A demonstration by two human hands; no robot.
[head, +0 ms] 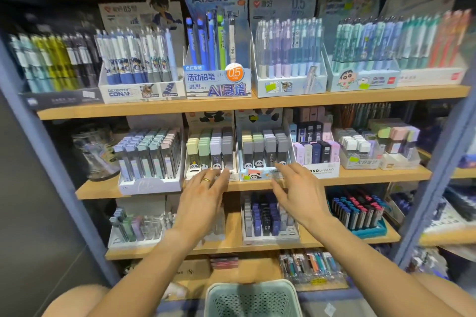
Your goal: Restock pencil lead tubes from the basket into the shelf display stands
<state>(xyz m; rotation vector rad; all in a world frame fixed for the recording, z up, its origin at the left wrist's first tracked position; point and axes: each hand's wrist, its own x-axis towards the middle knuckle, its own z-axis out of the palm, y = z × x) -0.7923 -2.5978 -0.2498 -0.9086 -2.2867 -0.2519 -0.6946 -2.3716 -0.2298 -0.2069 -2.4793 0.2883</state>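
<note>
I see my left hand (203,194) with its fingers spread flat and holding nothing, fingertips at the front of the left panda lead stand (210,156) on the middle shelf (360,175). My right hand (300,189) is spread wide and empty too, reaching to the right panda lead stand (262,154) just beside it. The green basket (253,298) sits low down between my arms.

Pens and a jar

We see boxed pens (288,49) above both hands, a jar (94,149) left of them.
</note>
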